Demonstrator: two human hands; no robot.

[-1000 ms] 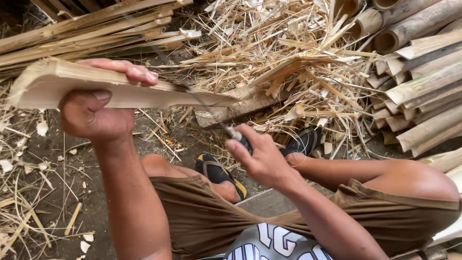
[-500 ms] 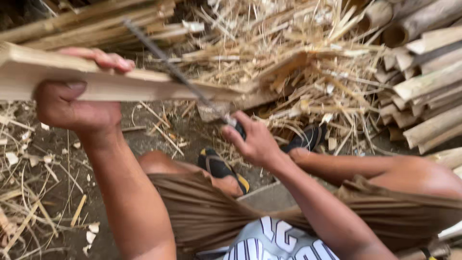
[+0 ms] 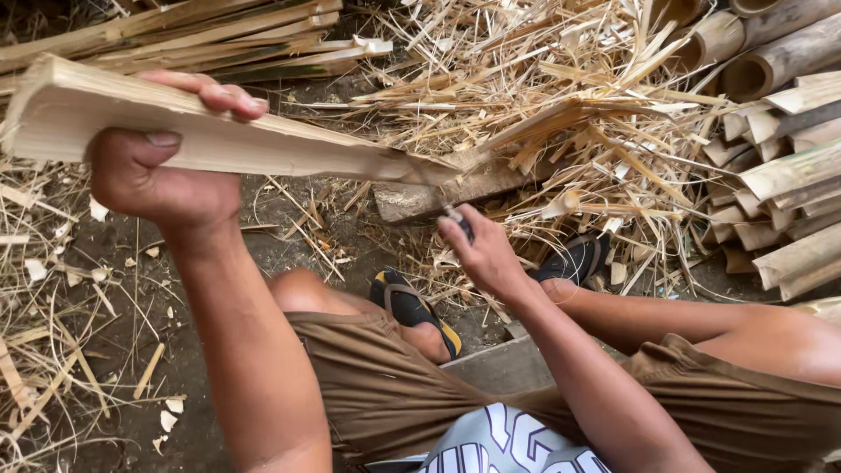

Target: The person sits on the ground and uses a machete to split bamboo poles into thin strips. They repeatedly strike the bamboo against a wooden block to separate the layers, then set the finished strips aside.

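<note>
I see my left hand (image 3: 162, 171) clamped around a split bamboo slat (image 3: 219, 140) at upper left, its far end braced on a wooden block (image 3: 447, 193) mid-frame for steadiness. My right hand (image 3: 482, 254) grips a knife handle (image 3: 460, 223), its blade blurred at the slat.

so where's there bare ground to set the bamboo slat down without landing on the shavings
The barest ground lies below the bamboo slat, between the left hand and the wooden block, with only stray slivers. A second patch sits left of the left knee. Crowded: the shavings heap ahead and the split bamboo stack on the right.
</note>
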